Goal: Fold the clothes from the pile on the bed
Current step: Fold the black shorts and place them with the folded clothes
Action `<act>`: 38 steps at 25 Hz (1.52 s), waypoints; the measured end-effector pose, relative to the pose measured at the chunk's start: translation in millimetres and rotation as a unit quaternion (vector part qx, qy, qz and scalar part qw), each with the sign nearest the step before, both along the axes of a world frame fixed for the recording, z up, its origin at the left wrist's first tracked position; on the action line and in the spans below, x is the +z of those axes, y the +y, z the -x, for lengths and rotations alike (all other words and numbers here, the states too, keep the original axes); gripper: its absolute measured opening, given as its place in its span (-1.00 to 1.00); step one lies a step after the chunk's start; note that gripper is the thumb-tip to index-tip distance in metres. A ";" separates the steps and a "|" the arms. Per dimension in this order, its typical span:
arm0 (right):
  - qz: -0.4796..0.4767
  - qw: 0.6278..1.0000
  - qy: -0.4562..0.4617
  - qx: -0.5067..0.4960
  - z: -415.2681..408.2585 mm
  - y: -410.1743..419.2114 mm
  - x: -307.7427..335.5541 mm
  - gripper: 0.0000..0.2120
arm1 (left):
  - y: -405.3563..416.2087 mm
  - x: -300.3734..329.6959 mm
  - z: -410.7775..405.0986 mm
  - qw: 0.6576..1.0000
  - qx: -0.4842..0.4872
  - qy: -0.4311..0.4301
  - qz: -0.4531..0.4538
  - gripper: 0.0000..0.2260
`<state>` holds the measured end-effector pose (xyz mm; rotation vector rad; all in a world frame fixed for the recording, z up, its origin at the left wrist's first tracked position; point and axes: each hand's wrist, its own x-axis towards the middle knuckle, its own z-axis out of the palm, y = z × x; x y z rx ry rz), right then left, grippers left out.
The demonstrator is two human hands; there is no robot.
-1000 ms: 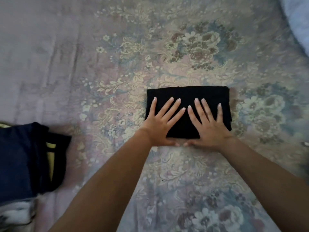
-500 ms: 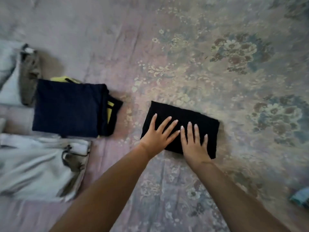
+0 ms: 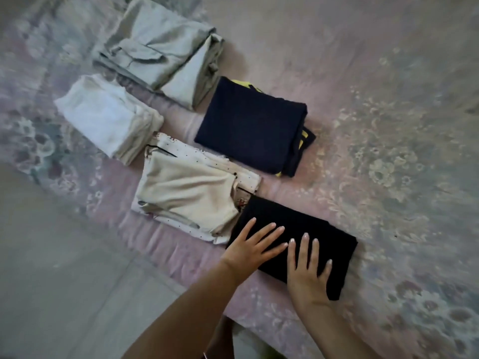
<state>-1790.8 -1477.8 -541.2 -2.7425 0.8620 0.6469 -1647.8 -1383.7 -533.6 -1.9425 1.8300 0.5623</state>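
- Pressing flat on the folded black garment (image 3: 311, 229), both hands lie palm down with fingers straight and spread; neither curls round or pinches the cloth.
- Left hand (image 3: 252, 248) covers the garment's near left part; right hand (image 3: 307, 274) lies just beside it over the near edge.
- The black garment is a compact rectangle on the floral bedspread (image 3: 388, 125), close to the bed's near edge, its far left corner touching the cream folded garment (image 3: 186, 193).
- Beyond it lies a folded navy garment (image 3: 248, 125) showing yellow trim at its right side.
- Further left lie a white folded garment (image 3: 103, 115) and a grey-green folded garment (image 3: 160, 50), each flat on the bedspread.
- Tiled floor (image 3: 64, 281) shows at lower left, beside the bed.
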 end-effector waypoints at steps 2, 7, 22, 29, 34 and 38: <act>-0.016 0.996 0.084 0.020 -15.1 -3.2 10.2 -0.40 | -5.2 5.3 6.9 0.998 0.034 0.015 -0.041 -0.28; -0.118 0.960 0.252 0.029 -36.2 -30.4 78.8 -0.26 | -21.4 69.7 -5.7 0.999 0.011 0.003 -0.040 -0.43; -0.065 0.987 0.113 0.097 -199.9 114.5 64.2 -0.13 | 142.1 46.9 -172.1 0.989 0.144 -0.042 -0.009 -0.18; 0.011 1.000 -0.027 0.004 -206.6 98.2 49.1 -0.28 | 120.4 16.2 -180.0 0.922 0.278 0.012 0.268 -0.51; -0.009 1.000 -0.009 -0.029 -207.9 101.9 -4.8 -0.27 | 107.1 -37.1 -197.4 0.922 0.216 -0.023 0.321 -0.51; 0.018 0.999 -0.038 -0.019 -215.3 93.6 -29.7 -0.27 | 104.7 -55.7 -207.1 0.914 0.209 0.002 0.348 -0.50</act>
